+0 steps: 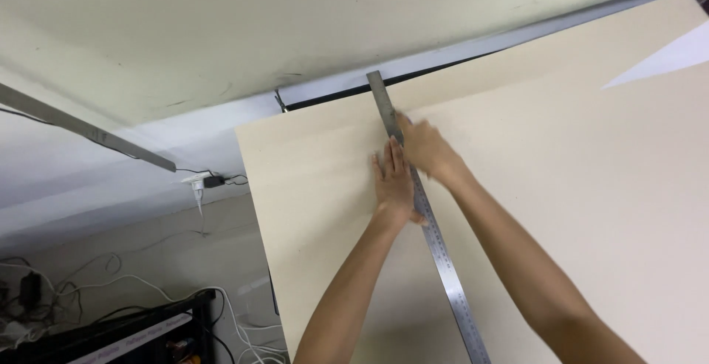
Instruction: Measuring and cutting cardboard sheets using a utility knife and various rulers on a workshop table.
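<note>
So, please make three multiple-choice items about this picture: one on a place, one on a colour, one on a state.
1. Where does the metal ruler lie?
A. on the beige board
B. on the black shelf
C. against the wall

2. What colour is the board?
A. blue
B. beige
C. black

3. How is the left hand?
A. closed in a fist
B. lifted off the board
C. flat, fingers stretched, beside the ruler

Answers:
1. A, the ruler runs across the board's surface.
2. B, the whole sheet is pale beige.
3. C, the palm presses down at the ruler's edge, while the right hand rests over the ruler further up.
</note>
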